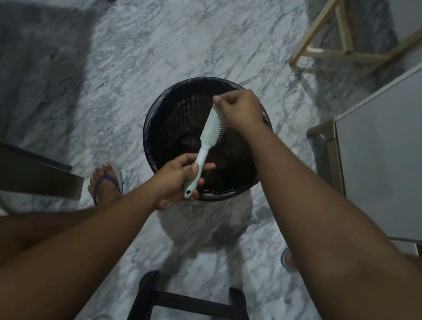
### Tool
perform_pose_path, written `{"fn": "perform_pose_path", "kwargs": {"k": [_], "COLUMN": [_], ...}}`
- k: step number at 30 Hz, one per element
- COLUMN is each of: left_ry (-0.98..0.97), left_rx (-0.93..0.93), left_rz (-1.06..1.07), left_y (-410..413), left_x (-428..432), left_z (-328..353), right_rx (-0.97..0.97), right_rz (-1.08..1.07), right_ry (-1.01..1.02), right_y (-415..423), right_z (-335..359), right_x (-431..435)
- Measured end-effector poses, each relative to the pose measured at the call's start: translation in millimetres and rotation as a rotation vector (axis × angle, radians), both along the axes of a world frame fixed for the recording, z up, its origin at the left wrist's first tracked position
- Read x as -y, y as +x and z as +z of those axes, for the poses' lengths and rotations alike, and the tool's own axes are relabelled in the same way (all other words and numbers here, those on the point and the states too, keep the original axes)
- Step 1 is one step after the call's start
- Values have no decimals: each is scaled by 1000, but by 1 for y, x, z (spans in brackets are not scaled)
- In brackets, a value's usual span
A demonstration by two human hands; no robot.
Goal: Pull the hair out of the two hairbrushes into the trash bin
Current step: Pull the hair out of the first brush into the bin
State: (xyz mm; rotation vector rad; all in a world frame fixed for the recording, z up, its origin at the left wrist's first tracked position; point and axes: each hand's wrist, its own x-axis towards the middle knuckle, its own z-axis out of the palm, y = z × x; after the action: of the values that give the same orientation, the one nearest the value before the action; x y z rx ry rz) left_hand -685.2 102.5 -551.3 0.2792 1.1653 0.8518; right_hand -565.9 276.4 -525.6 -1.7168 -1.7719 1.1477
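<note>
While over round mesh bin (180,116), bristly hairbrush (214,125): left hand (173,181) around handle, right hand (240,107) pinch-tight at tip.

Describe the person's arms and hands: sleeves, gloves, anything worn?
Left hand and right hand are both bare: no gloves, no rings visible. Both forearms are uncovered up to the frame edge, with no sleeves, watch or bracelet showing.

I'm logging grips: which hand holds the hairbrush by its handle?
The left hand, wrapped round the handle of the hairbrush; the right hand only pinches at the far tip of its head, over the trash bin.
</note>
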Motion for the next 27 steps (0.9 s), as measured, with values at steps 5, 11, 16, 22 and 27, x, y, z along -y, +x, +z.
{"fn": "perform_pose_path", "kwargs": {"k": [5, 11, 16, 22, 27], "left_ry": [3, -5, -15, -11, -23], "left_rx": [136, 118, 168, 212, 207], "left_rz": [133, 124, 155, 200, 179], "left_y": [-9, -8, -5, -1, -1], "left_x": [-4, -8, -10, -20, -22], "left_z": [-2, 0, 1, 9, 8], "right_rx": [-556, -455, -320, -579, -422], "right_rz": [-363, 9, -39, -359, -28], "right_ry": [-355, -356, -224, -332, -250], "right_y": [0, 7, 4, 6, 14], "right_z": [-1, -8, -7, -5, -5], "right_x": [14, 36, 30, 34, 41]}}
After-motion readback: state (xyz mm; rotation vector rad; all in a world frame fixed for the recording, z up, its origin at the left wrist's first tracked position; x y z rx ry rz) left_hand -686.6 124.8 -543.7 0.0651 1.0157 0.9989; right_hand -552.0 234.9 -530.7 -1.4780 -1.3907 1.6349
